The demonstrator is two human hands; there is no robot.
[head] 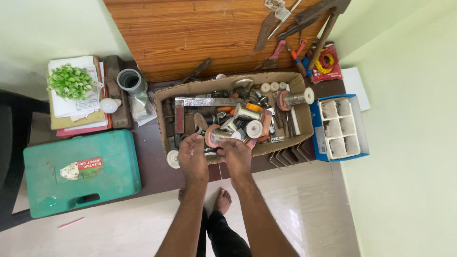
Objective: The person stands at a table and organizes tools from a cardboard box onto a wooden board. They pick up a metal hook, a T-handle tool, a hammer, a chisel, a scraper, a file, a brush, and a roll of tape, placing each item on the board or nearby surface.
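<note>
I hold both hands at the near edge of the cardboard box [304, 123]. My left hand [192, 153] is spread, palm up; my right hand [235, 153] appears to pinch the wire spool [220, 136], steadying it. Beyond lie 3 white rollers [273, 87], spools and metal parts. Right of my hands, the blue divided box [316, 126] holds small packets.

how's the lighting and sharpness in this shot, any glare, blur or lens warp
Head view: soft, even daylight with faint shadows; both hands, left and right, and the cardboard box look sharp; mild sheen on the floor tiles; wide-angle lens bends the wall edges and stretches the arms.
</note>
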